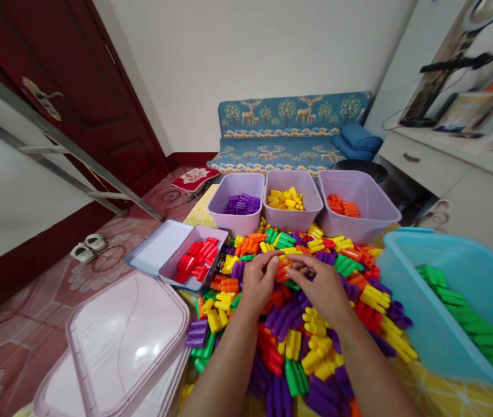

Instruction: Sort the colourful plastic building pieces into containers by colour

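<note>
A heap of plastic toy blocks (298,324) in purple, yellow, green, orange and red covers the surface in front of me. My left hand (258,284) and my right hand (322,286) meet over the heap. Their fingertips pinch together on an orange block (284,267) between them. Behind the heap stand three lilac tubs: one holds purple blocks (242,204), the middle one yellow blocks (286,199), the right one orange blocks (342,206). A small lilac tray (172,263) at the left holds red blocks (197,259).
A blue tub (429,324) with green blocks (459,307) stands at the right. Pale lids (129,336) lie at the lower left. A blue sofa (290,124), a dark red door (68,87), a metal ladder (68,153) and white slippers (88,248) lie beyond.
</note>
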`<control>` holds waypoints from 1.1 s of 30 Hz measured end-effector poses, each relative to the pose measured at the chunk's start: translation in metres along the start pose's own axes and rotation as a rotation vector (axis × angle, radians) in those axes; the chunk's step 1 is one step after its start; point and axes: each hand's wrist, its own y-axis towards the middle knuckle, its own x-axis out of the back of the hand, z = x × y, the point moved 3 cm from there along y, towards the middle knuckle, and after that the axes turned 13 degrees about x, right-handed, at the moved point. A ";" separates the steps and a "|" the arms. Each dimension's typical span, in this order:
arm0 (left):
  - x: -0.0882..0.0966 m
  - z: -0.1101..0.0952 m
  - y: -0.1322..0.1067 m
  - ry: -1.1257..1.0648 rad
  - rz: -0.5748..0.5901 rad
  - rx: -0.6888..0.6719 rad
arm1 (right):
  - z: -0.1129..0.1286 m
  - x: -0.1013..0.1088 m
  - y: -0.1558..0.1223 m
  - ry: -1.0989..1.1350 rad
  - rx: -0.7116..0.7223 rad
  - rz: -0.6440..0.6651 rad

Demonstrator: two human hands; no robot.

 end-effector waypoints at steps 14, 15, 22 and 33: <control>-0.003 0.015 0.002 -0.104 -0.061 0.048 | -0.015 0.048 0.032 0.127 -0.016 -0.328; -0.003 0.016 0.002 -0.099 -0.058 0.048 | -0.014 0.038 0.029 0.014 0.022 -0.215; 0.001 0.008 0.000 0.022 -0.118 -0.062 | -0.006 0.003 0.015 -0.363 0.225 0.028; -0.003 0.002 -0.007 0.224 0.011 -0.134 | -0.003 0.029 0.002 0.030 -0.057 0.004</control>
